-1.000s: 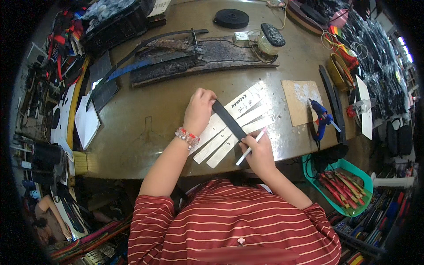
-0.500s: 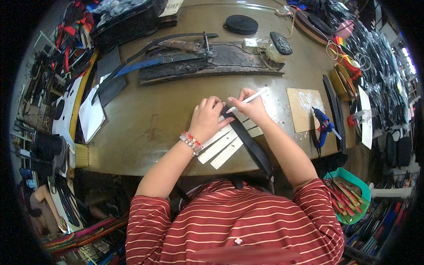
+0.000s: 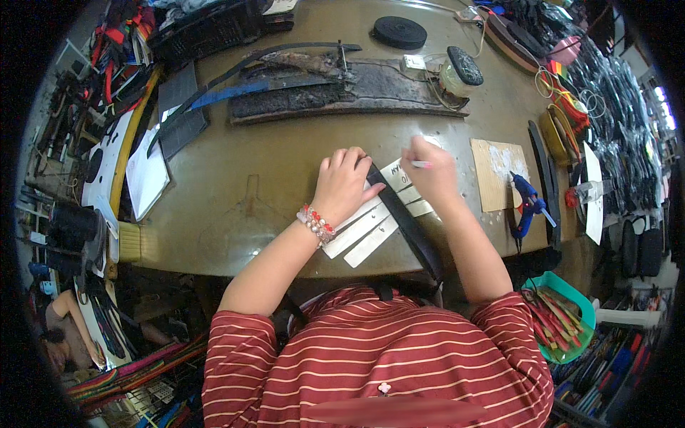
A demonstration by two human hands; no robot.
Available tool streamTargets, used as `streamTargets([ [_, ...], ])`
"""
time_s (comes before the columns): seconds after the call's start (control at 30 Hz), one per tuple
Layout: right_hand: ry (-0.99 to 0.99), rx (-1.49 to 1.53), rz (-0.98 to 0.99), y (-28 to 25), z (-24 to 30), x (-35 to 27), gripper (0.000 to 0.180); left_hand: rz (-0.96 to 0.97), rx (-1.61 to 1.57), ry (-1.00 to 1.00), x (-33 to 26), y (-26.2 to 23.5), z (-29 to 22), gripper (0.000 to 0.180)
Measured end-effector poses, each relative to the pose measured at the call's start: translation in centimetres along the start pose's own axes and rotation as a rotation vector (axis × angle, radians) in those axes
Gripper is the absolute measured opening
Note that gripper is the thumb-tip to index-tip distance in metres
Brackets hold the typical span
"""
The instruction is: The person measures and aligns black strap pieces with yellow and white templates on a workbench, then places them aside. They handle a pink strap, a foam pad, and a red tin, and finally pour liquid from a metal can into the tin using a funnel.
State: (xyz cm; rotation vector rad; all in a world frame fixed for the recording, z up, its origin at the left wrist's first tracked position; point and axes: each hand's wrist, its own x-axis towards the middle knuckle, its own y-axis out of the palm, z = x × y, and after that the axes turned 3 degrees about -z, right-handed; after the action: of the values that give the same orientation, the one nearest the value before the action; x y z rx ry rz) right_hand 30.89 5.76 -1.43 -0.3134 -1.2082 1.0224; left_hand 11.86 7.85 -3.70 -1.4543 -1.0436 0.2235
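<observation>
A long black strap [image 3: 405, 227] lies slantwise across several flat off-white strips [image 3: 371, 241] on the table. My left hand [image 3: 344, 180] holds the strap near its far end, the thumb on top and the fingers curled over the other side. To the right of it, my right hand [image 3: 430, 170] is closed round a white pen [image 3: 422, 164], of which only a short end shows beside the fingers; the hand is a little blurred. Below that hand, a strip with dark marks [image 3: 397, 173] lies partly uncovered.
A blue glue gun [image 3: 526, 203] rests by a tan board [image 3: 492, 164] on the right. A charred-looking dark board [image 3: 300, 100] lies at the back, with a lidded jar [image 3: 460, 71] and a black roll [image 3: 400, 32]. White papers [image 3: 146, 178] lie left; a green basket [image 3: 591, 307] stands right.
My right hand has moved off the strap to the right, and the pen has turned within it. My left hand stays on the strap. The whole view has shifted slightly.
</observation>
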Motion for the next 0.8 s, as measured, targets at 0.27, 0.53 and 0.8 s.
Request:
streamTargets([
  [0.27,0.684,0.749,0.300,-3.0,-0.7,-6.9,0.035,0.450,0.217,-0.017,1.6,-1.7,-3.9,0.096],
  [0.53,0.536,0.588,0.246,-2.2,-0.2,-8.0,0.031,0.444,0.304,-0.042,1.1,-1.6,-5.3,0.111],
  [0.8,0.126,0.085,-0.011,-6.3,1.3,-6.2,0.025,0.352,0.083,-0.092,2.0,-0.8,-1.8,0.052],
])
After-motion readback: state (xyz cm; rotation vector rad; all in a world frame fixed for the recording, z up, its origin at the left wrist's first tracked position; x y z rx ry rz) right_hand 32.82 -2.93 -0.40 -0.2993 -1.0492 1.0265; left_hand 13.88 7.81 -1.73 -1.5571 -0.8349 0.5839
